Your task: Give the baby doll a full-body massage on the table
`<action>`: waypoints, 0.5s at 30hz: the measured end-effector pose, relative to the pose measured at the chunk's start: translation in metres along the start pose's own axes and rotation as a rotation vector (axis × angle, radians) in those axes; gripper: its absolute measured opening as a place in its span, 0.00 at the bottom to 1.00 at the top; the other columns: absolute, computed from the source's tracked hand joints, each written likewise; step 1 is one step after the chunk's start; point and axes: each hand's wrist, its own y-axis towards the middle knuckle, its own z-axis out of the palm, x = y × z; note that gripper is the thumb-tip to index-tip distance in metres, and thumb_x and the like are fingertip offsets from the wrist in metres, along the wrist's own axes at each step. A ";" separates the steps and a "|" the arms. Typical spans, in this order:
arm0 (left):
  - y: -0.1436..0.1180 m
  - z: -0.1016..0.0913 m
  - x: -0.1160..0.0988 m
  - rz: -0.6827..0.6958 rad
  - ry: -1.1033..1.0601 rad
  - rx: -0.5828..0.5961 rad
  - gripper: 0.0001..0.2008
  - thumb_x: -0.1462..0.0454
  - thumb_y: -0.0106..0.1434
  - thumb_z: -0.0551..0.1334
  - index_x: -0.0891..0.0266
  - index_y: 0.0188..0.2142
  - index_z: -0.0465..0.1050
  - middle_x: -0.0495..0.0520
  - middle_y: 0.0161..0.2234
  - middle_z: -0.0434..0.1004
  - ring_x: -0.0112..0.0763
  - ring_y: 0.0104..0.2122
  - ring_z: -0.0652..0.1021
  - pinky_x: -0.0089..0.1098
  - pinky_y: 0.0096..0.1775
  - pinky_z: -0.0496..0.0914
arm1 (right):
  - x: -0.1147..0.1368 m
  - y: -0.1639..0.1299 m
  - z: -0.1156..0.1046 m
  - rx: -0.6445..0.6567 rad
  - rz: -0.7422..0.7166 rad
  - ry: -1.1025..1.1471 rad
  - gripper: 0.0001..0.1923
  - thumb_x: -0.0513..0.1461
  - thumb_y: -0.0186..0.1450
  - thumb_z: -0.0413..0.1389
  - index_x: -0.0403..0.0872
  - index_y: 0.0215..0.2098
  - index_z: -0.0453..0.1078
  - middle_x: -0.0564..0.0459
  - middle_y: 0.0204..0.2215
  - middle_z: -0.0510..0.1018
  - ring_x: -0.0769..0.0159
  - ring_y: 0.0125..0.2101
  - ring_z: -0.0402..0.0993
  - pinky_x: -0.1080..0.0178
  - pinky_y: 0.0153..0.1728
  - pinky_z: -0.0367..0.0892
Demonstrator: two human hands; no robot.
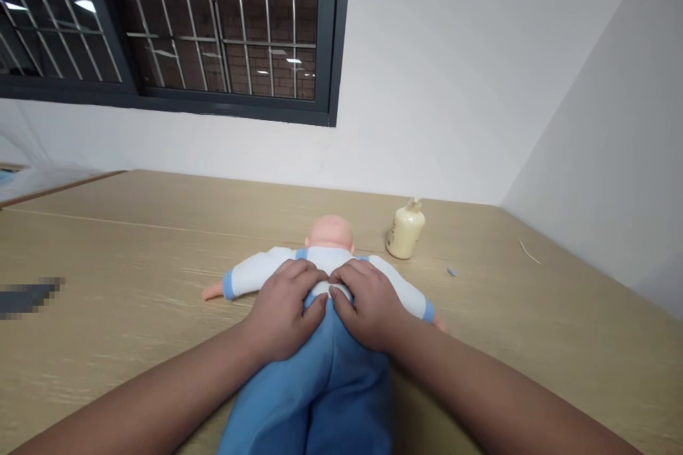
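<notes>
A baby doll (pixel 331 362) lies face down on the tabletop, in a white top with light blue trim and blue trousers. The back of its bald head (pixel 331 232) faces up, and its arms spread out to both sides. My left hand (pixel 291 309) presses on the left of the doll's lower back, fingers curled and thumb near the fingertips on the cloth. Mirroring it on the right, my right hand (pixel 368 304) curls over the waist of the clothes. Both sets of fingertips almost meet over the middle of the back. The doll's face and feet are out of sight.
A cream pump bottle (pixel 406 231) stands beyond the doll on the right. Near it lie a small grey-blue scrap (pixel 451 271) and a thin pale strip (pixel 529 252). Walls border the wooden tabletop (pixel 133 249) behind and right; a barred window (pixel 224 28) sits above.
</notes>
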 end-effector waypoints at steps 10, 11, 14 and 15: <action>-0.001 0.001 -0.001 -0.052 0.072 0.007 0.20 0.61 0.67 0.58 0.63 0.56 0.73 0.61 0.51 0.74 0.48 0.52 0.73 0.49 0.55 0.67 | -0.002 -0.005 0.002 -0.029 -0.056 -0.100 0.16 0.40 0.68 0.52 0.42 0.51 0.72 0.43 0.44 0.77 0.52 0.46 0.69 0.49 0.51 0.65; 0.001 0.000 0.000 -0.069 0.053 0.037 0.18 0.61 0.66 0.59 0.61 0.54 0.75 0.59 0.49 0.76 0.47 0.51 0.74 0.49 0.55 0.68 | -0.004 -0.003 0.002 -0.006 -0.042 -0.088 0.15 0.40 0.68 0.52 0.43 0.50 0.73 0.44 0.42 0.78 0.53 0.44 0.70 0.50 0.49 0.66; 0.005 -0.002 0.001 -0.080 0.012 0.100 0.14 0.61 0.65 0.59 0.57 0.49 0.77 0.55 0.43 0.77 0.45 0.47 0.75 0.48 0.52 0.69 | -0.007 0.000 0.001 0.042 0.002 -0.064 0.11 0.40 0.68 0.52 0.46 0.44 0.74 0.47 0.38 0.78 0.55 0.41 0.72 0.52 0.46 0.67; 0.005 -0.002 0.001 -0.074 0.010 0.097 0.14 0.61 0.65 0.59 0.57 0.49 0.77 0.55 0.43 0.77 0.45 0.46 0.75 0.48 0.52 0.69 | -0.007 0.001 0.002 0.041 0.010 -0.061 0.11 0.40 0.68 0.53 0.46 0.44 0.74 0.47 0.37 0.78 0.55 0.41 0.72 0.52 0.45 0.67</action>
